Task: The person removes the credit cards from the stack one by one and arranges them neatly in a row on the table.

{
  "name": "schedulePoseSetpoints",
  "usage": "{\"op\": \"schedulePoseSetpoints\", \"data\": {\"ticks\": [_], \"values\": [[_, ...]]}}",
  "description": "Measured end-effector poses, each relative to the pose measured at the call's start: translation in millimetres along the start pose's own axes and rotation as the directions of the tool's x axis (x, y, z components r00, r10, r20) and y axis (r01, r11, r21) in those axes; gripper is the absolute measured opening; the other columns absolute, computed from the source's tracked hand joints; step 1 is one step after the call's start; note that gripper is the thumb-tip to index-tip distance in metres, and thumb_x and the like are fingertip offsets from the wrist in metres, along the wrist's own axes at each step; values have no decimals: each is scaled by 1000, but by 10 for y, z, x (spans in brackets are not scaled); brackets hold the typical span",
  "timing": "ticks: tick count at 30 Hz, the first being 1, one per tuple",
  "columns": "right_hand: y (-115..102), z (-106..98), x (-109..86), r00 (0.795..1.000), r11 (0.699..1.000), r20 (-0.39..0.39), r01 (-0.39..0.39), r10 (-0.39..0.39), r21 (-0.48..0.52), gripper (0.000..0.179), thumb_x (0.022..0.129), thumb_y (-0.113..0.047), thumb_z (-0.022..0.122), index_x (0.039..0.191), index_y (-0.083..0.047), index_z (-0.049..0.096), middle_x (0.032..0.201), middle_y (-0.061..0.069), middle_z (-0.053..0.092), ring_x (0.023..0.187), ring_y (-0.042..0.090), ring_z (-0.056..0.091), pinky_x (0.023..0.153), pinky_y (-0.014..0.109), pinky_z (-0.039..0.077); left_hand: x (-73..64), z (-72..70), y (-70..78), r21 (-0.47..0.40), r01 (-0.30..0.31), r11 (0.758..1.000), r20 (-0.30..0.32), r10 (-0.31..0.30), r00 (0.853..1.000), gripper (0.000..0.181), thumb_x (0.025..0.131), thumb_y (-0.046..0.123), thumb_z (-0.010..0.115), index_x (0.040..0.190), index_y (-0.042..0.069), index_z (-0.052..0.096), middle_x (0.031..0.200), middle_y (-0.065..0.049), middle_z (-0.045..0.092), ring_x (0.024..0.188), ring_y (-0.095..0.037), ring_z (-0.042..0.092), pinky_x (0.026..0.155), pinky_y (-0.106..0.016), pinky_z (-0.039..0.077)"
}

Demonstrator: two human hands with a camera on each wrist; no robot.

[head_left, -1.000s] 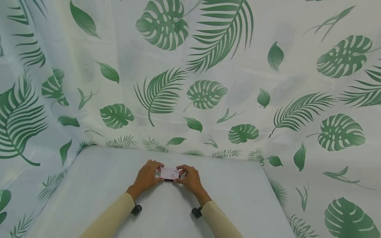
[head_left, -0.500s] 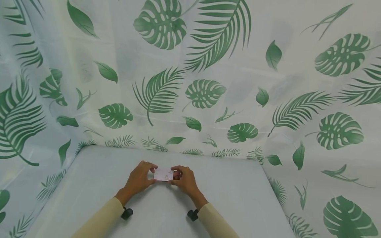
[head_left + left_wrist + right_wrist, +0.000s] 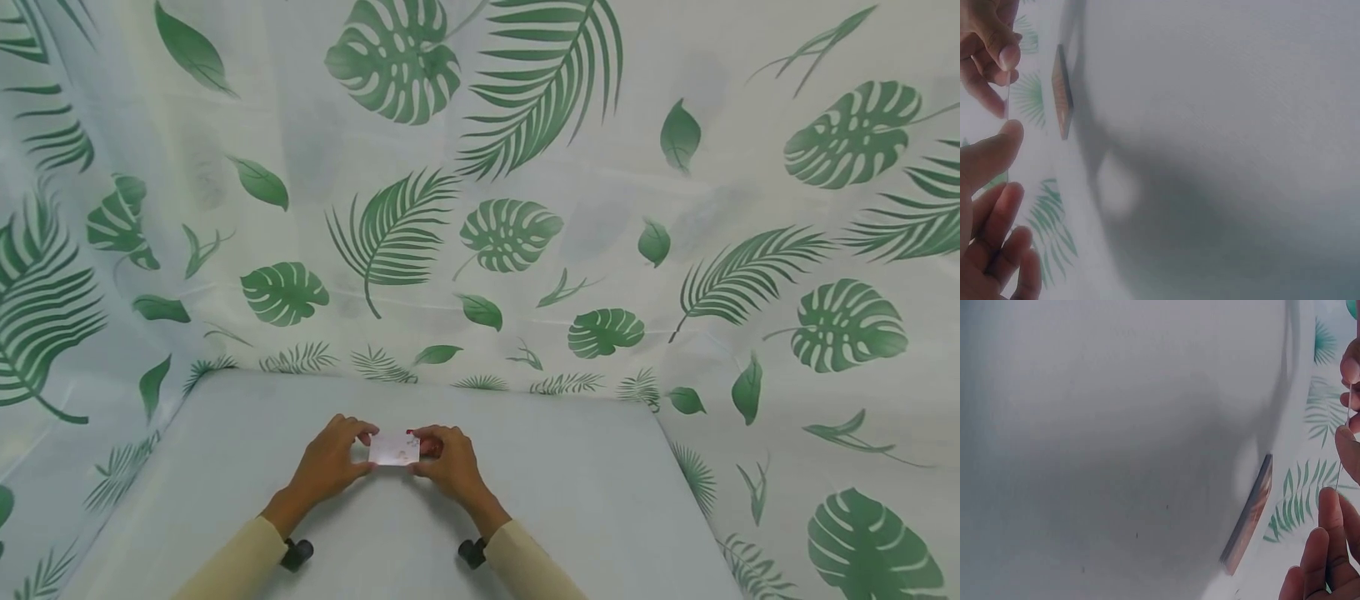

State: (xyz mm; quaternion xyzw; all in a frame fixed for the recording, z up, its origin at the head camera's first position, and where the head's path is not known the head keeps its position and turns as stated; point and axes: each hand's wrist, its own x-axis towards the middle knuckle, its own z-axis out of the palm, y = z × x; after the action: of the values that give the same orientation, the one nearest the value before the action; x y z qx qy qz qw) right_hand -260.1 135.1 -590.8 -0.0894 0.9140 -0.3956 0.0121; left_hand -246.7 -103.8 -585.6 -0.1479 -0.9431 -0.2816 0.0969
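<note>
A pale pink card (image 3: 394, 448) with a small floral print is held up off the table between both hands. My left hand (image 3: 330, 458) pinches its left side between thumb and fingers. On the opposite side, the right hand (image 3: 450, 462) pinches the card the same way. Edge-on, the card (image 3: 1008, 97) looks very thin in the left wrist view. Lying on the table beneath is a flat, reddish-brown rectangular stack (image 3: 1249, 515) with a dark, layered edge. From the head this reddish stack (image 3: 431, 447) shows only partly, behind the card and the right hand's fingers.
A white table surface (image 3: 570, 500) spreads around the hands. Behind and beside it hang white sheets (image 3: 525, 333) printed with green leaves. Black wrist cameras sit below each hand, the left camera (image 3: 297, 555) and the right camera (image 3: 472, 552).
Both hands have moved left together with the card, which has come away from above the reddish stack. More of the stack shows at the card's right side. The head view has shifted slightly.
</note>
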Motion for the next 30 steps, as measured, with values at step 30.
{"op": "schedulePoseSetpoints", "data": {"ticks": [30], "values": [[-282, 289, -127, 999, 999, 14, 29, -30, 36, 49, 79, -25, 96, 124, -27, 78, 93, -9, 71, 90, 7, 54, 81, 23, 50, -323, -305, -200, -44, 4, 999, -50, -6, 999, 55, 71, 17, 99, 119, 14, 75, 96, 6, 68, 93, -15, 57, 77, -34, 53]]}}
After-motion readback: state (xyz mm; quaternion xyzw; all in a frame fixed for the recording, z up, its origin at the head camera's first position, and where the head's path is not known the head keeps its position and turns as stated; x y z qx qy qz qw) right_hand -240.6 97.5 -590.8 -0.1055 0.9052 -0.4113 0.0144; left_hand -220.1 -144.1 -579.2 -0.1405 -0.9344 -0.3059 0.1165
